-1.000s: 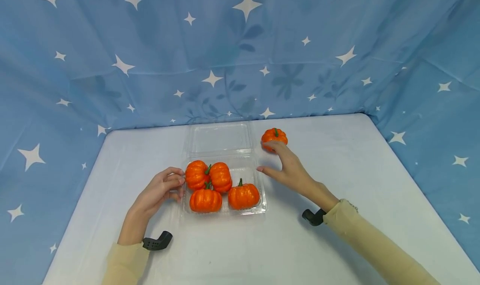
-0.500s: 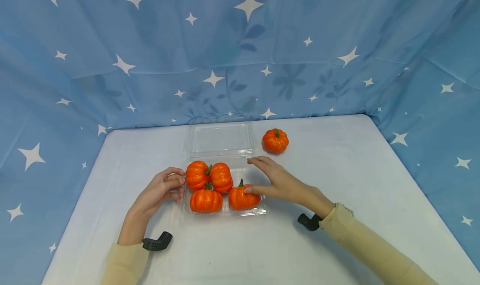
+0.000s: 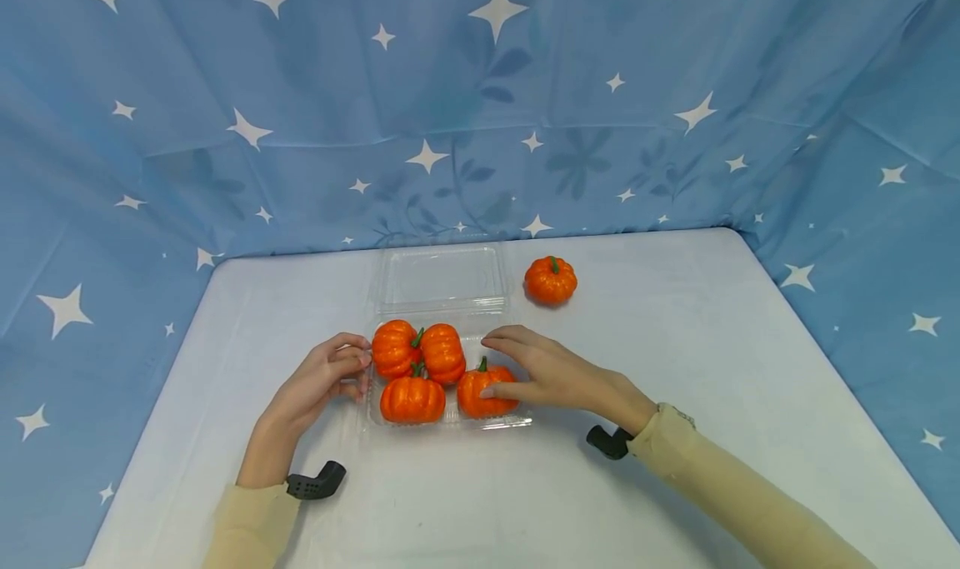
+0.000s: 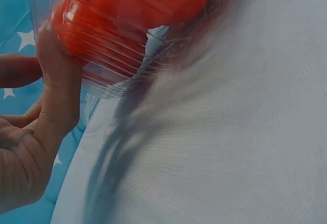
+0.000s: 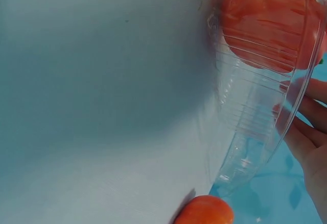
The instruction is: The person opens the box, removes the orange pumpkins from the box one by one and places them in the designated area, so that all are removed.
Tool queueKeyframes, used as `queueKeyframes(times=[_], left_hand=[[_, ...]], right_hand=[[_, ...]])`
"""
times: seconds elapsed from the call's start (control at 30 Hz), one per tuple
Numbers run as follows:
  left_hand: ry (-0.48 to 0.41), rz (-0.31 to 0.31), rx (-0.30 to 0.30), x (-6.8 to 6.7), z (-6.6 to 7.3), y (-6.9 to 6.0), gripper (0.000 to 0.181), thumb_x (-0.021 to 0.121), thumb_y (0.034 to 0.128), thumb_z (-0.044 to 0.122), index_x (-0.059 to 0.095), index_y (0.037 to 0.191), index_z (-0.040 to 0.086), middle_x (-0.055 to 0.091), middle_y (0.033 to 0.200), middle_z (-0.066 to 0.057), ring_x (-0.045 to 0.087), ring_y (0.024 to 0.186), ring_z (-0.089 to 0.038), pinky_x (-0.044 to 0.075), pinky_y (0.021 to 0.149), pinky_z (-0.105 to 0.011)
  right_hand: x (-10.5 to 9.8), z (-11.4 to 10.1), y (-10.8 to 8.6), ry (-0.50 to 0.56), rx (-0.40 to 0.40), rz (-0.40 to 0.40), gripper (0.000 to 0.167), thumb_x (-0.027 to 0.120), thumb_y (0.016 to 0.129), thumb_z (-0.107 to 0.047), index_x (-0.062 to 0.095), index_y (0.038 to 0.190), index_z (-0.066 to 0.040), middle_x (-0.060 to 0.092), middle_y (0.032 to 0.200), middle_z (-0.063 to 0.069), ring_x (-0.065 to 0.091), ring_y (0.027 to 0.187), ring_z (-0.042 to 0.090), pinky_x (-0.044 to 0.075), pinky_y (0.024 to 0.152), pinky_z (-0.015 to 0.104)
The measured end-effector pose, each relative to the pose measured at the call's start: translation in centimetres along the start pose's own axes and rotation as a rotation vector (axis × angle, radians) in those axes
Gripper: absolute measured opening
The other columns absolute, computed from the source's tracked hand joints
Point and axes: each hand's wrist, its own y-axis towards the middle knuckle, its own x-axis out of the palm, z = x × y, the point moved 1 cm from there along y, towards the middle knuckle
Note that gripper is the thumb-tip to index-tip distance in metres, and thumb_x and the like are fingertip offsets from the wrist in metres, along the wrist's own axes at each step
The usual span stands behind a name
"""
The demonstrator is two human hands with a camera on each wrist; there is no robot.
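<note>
A clear plastic clamshell box (image 3: 450, 423) lies with its lid folded back, holding several small orange pumpkins. My left hand (image 3: 318, 381) is at the box's left side with loosely bent fingers; in the left wrist view a digit (image 4: 59, 76) rests against the ribbed wall. My right hand (image 3: 558, 373) reaches over the box's right side. Its thumb lies across the front right pumpkin (image 3: 476, 402), while its fingers extend beyond the stem, apart from the thumb. In the right wrist view those fingers (image 5: 306, 137) show partly through the clear wall; the thumb is hidden there.
One more pumpkin (image 3: 551, 281) stands on the white table (image 3: 675, 302), behind and right of the box. The transparent lid (image 3: 442, 277) lies flat toward the back. A blue star-patterned curtain (image 3: 480, 102) borders the table.
My right hand has moved away from the far loose pumpkin, toward the front left, and is now over the front right pumpkin in the box. The left hand stays in place.
</note>
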Motion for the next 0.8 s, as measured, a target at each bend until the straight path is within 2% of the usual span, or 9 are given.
queueKeyframes(times=[0.4,0.8], left_hand=[[0.000,-0.007,0.008,0.0,0.1,-0.1,0.032,0.054,0.1039,0.010,0.042,0.127,-0.007,0.063,0.088,-0.004,0.061,0.069,-0.014,0.058,0.061,-0.030],[-0.001,-0.006,0.010,0.1,0.1,-0.2,0.032,0.053,0.1039,0.011,0.041,0.127,-0.008,0.063,0.088,-0.005,0.061,0.068,-0.014,0.058,0.061,-0.029]], right_hand=[[0.1,0.0,0.6,-0.033,-0.015,-0.083,0.070,0.075,0.091,-0.051,0.061,0.139,-0.002,0.062,0.139,0.010,0.058,0.129,0.025,0.052,0.107,0.040],[0.3,-0.4,1.2,-0.064,-0.053,-0.089,0.052,0.075,0.092,-0.047,0.071,0.124,-0.007,0.073,0.118,0.004,0.067,0.108,0.018,0.058,0.093,0.032]])
